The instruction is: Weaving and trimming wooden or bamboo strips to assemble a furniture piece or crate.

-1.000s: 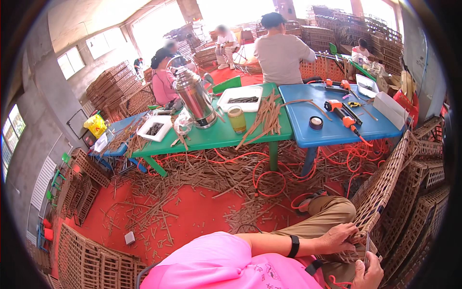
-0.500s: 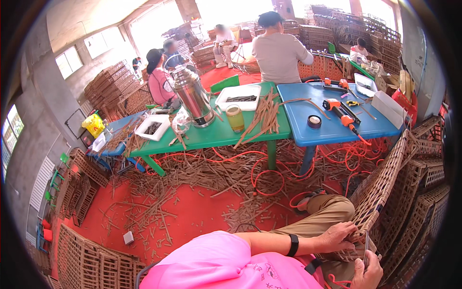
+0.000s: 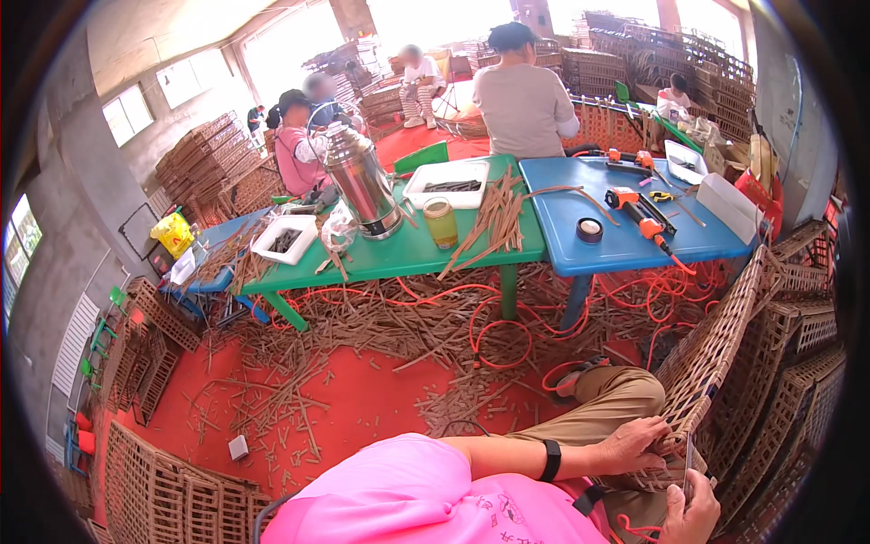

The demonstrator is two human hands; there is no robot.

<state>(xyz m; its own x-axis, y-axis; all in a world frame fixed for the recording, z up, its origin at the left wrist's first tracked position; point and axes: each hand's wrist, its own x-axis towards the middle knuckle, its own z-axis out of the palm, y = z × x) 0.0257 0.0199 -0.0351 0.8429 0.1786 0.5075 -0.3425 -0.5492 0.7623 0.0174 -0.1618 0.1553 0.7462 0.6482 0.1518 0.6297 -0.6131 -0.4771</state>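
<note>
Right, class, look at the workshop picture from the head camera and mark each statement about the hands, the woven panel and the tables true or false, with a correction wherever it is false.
1. The left hand rests on the woven panel. True.
2. The right hand holds an orange power drill. False: the orange drill lies on the blue table; the right hand is at the panel's lower edge.
3. A metal urn stands on the green table. True.
4. The red floor is swept clean. False: brown strips and orange cord lie across it.
5. A black band is on the left wrist. True.
</note>
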